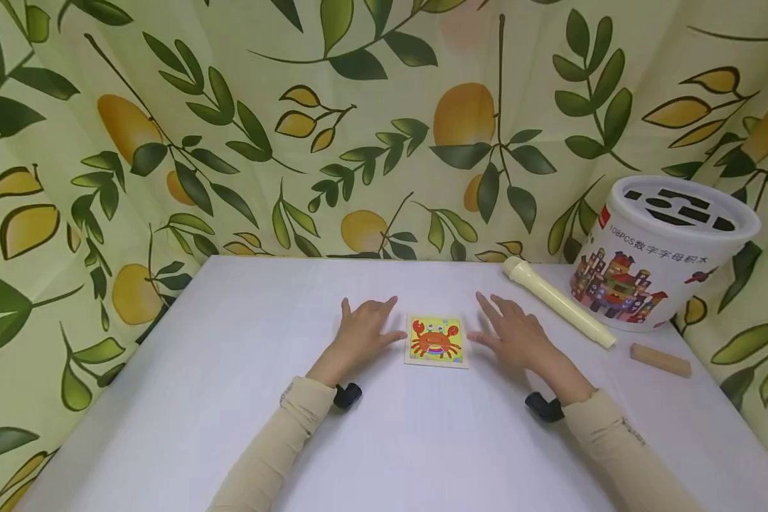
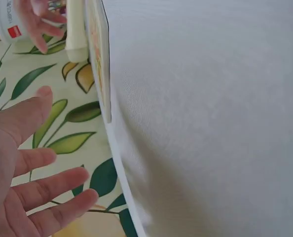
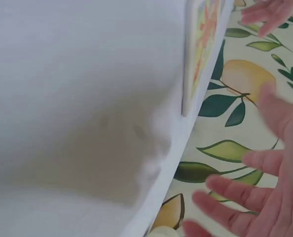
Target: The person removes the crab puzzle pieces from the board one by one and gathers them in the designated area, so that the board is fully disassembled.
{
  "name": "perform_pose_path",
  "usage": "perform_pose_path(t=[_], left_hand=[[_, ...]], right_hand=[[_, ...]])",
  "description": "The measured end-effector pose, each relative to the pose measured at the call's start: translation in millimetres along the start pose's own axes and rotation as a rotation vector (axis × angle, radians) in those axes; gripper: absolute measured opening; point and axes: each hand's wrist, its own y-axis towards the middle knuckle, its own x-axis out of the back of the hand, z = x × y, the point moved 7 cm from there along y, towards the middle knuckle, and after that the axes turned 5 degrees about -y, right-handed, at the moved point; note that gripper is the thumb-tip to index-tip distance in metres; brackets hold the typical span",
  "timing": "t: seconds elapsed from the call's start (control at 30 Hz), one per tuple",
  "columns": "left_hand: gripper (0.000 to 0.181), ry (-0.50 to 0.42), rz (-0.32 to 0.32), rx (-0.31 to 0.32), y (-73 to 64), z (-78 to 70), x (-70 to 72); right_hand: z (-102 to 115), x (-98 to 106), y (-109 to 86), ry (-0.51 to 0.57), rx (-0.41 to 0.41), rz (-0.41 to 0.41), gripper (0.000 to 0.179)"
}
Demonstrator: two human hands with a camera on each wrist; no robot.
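A small square crab picture puzzle (image 1: 435, 342) with a yellow ground lies flat on the white table. On its left side my left hand (image 1: 362, 332) hovers with spread fingers, the thumb pointing at the puzzle's edge. My right hand (image 1: 515, 333) mirrors it on the right, fingers apart and holding nothing. The left wrist view shows the puzzle (image 2: 101, 59) edge-on beyond the left hand (image 2: 33, 168). From the right wrist, the puzzle (image 3: 200, 54) also appears edge-on, with the right hand (image 3: 260, 173) relaxed beside it.
A cream microphone-shaped stick (image 1: 558, 302) lies diagonally to the right of the right hand. Behind it stands a white block bucket (image 1: 662, 252) with a slotted lid. A wooden block (image 1: 660, 360) rests near the table's right edge. Leaf-patterned cloth (image 1: 384, 128) hangs behind the table (image 1: 198, 427).
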Motion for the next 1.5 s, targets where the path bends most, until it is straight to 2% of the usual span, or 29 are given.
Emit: perform_pose_path(t=[0.03, 0.1, 0.17, 0.27, 0.33, 0.4, 0.53, 0.7, 0.9, 1.3, 1.5], left_hand=[[0.072, -0.016, -0.031, -0.012, 2.2, 0.3, 3.6], [0.067, -0.063, -0.028, -0.031, 5.7, 1.7, 7.0], [0.069, -0.114, 0.066, -0.070, 6.9, 1.6, 3.1], [0.073, -0.202, 0.243, -0.134, 5.2, -1.2, -7.1], [0.070, -0.234, 0.330, -0.183, 2.9, -4.5, -14.0], [0.066, -0.247, 0.375, -0.211, 1.5, -7.2, -19.2], [0.059, -0.249, 0.427, -0.218, 0.3, -9.1, -27.6], [0.055, -0.236, 0.451, -0.227, 2.5, -8.9, -31.0], [0.057, -0.250, 0.448, -0.233, 4.6, -7.4, -32.5], [0.057, -0.266, 0.453, -0.209, 6.6, -6.6, -33.2], [0.056, -0.259, 0.446, -0.202, 5.9, -6.9, -33.6]], right_hand=[[0, 4, 5.8, 0.007, 0.004, -0.017, 0.077], [5, 11, 19.9, 0.039, 0.036, -0.042, 0.067], [12, 12, 33.8, 0.075, 0.086, -0.034, 0.058], [28, 6, 53.3, 0.156, 0.163, 0.029, 0.049], [39, -1, 61.5, 0.201, 0.198, 0.086, 0.047], [47, -9, 66.7, 0.235, 0.213, 0.130, 0.044], [58, -19, 72.5, 0.260, 0.242, 0.164, 0.039], [65, -25, 81.8, 0.274, 0.271, 0.176, 0.032], [68, -30, 86.8, 0.248, 0.284, 0.198, 0.033], [74, -25, 84.3, 0.161, 0.241, 0.265, 0.034], [76, -28, 86.8, 0.203, 0.244, 0.287, 0.032]])
